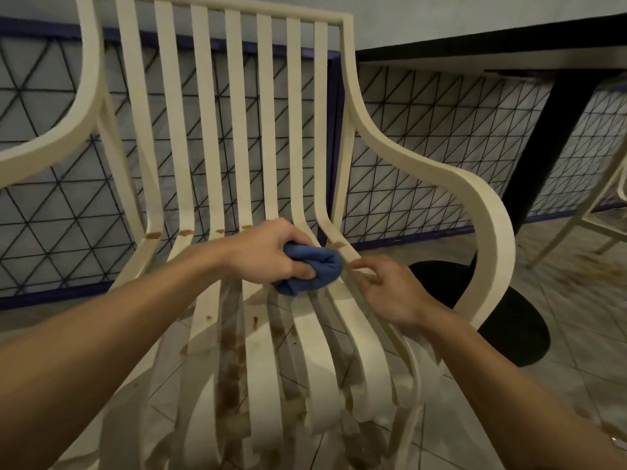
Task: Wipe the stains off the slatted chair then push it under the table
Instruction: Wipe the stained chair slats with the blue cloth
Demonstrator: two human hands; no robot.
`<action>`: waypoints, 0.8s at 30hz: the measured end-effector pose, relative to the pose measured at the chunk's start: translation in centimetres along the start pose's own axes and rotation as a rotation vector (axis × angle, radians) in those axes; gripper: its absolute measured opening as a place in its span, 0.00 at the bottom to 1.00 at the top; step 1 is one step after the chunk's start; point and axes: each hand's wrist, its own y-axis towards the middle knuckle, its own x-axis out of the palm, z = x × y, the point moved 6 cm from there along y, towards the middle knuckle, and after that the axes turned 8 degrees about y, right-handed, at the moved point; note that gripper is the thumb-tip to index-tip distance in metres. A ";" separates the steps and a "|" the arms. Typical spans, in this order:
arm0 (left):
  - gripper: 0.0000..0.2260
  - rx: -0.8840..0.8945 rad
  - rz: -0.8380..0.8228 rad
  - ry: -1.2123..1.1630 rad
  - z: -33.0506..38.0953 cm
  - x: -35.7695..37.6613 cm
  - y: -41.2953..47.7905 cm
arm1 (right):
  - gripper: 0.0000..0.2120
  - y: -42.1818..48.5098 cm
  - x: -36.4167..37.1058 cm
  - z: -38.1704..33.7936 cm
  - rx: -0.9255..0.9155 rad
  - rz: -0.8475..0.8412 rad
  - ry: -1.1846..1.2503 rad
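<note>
Here the left hand (271, 252) grips a bunched blue cloth (319, 269), its fingers curled round it, and presses it on the slats where the seat and back of the slatted chair (488, 205) meet. The right hand (390, 290) holds nothing; its loosely bent fingers touch a seat slat just beside the cloth. Brown stains (230, 378) lie on the seat slats. The chair stands beside the dark table (509, 59), not under it.

Your left hand (271, 252) was knuckles-up, fingers and thumb curled tight round a bunched blue cloth (319, 269). Your right hand (390, 290) lay just beside it, fingers loose and half-straight, holding nothing. Both bare forearms reached forward, converging.
</note>
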 end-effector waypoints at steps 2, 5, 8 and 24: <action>0.03 -0.069 0.083 -0.050 -2.2 -1.7 0.6 | 0.14 1.5 0.3 -1.0 -0.029 0.002 0.007; 0.05 -0.195 0.200 -0.101 -5.4 -3.9 1.0 | 0.13 3.7 1.2 -2.5 -0.062 -0.021 0.027; 0.05 -0.349 0.255 -0.184 -8.0 -5.3 0.7 | 0.13 5.1 2.4 -3.3 -0.032 -0.075 0.027; 0.04 -0.928 0.352 -0.785 -9.4 -9.0 -3.9 | 0.14 9.5 0.6 -10.7 0.302 -0.465 -0.184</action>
